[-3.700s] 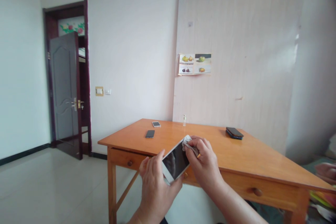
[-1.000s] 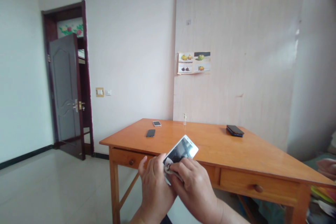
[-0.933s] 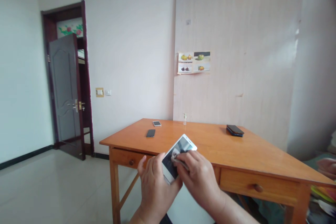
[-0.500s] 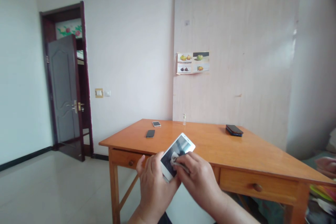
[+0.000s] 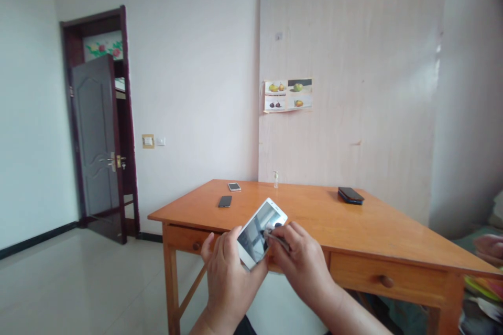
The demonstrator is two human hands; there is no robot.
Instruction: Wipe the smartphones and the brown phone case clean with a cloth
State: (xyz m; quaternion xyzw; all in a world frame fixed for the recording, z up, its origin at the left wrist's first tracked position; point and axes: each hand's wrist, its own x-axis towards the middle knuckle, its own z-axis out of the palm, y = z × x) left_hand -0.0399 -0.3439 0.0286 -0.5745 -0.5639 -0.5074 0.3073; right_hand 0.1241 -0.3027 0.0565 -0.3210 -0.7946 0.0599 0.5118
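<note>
A white smartphone (image 5: 251, 245) with a dark, reflecting screen is tilted in front of the table's near edge. My left hand (image 5: 231, 277) is closed round its lower left side, with the thumb along the near edge. My right hand (image 5: 302, 256) pinches a small greyish-white cloth (image 5: 269, 232) against the right part of the screen. Part of the cloth is hidden under the fingers. Beyond the hands, a dark phone (image 5: 225, 201) and a white-framed phone (image 5: 234, 187) lie flat on the wooden table (image 5: 310, 214).
A small clear pump bottle (image 5: 275, 180) stands at the table's back edge. Stacked dark phones (image 5: 350, 195) lie at the back right. Another person's hand (image 5: 489, 246) shows at the right edge. Two drawers with knobs (image 5: 385, 281) face me.
The cloth and my right hand have slid right across the screen, uncovering its middle. The phone has shifted slightly left in my left hand.
</note>
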